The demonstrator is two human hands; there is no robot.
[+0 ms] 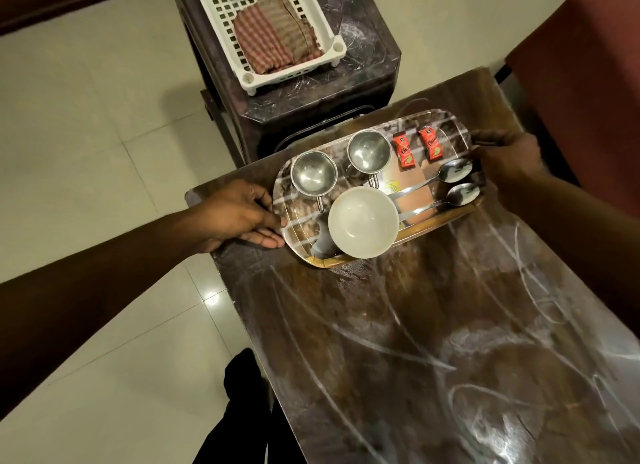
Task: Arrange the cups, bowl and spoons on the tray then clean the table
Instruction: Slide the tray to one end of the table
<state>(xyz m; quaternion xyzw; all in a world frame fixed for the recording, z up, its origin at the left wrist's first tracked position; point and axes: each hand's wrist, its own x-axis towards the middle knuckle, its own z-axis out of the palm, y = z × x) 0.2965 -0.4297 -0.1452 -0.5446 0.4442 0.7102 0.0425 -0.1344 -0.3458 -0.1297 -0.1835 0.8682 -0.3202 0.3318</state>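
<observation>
Tray (457, 134), stiff, load loose and likely to slide: we'd carry it level, left hand (242, 217) and right hand (505, 158) gripping opposite ends.

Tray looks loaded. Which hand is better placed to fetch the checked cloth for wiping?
Probably the left hand: it grips the tray end nearer the cloth in the basket; the right hand holds the far end.

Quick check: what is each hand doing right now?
Left hand: grips the tray at its left end.
Right hand: grips the tray's right end.
</observation>
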